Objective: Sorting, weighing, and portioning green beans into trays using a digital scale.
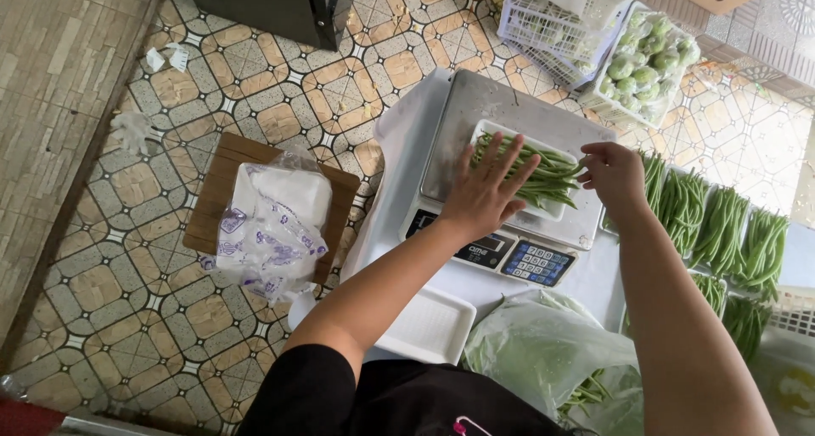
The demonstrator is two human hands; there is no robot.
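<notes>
Nearest the camera, a clear plastic bag with a few green beans showing through it lies slumped beside an empty white foam tray, both on the white table. Beyond them sits a digital scale with a steel platter, and on it a second white tray of green beans. The person's left hand lies flat, fingers spread, pressing on the near end of the beans; it grips nothing. The right hand pinches at the far right end of the tray, fingertips closed on what seems to be a bean or the tray's rim, though which one cannot be told.

A likely risk is that the flat palm's weight falsifies the reading while it rests there. Long beans overhang the tray's edge, so a tug from the right could drag several onto the platter or tip the light tray.

To the right, filled trays of beans stand in a row. Farther off, a wrapped tray of round green vegetables leans on white baskets. On the tiled floor, a wooden board carries a bagged stack of trays.
</notes>
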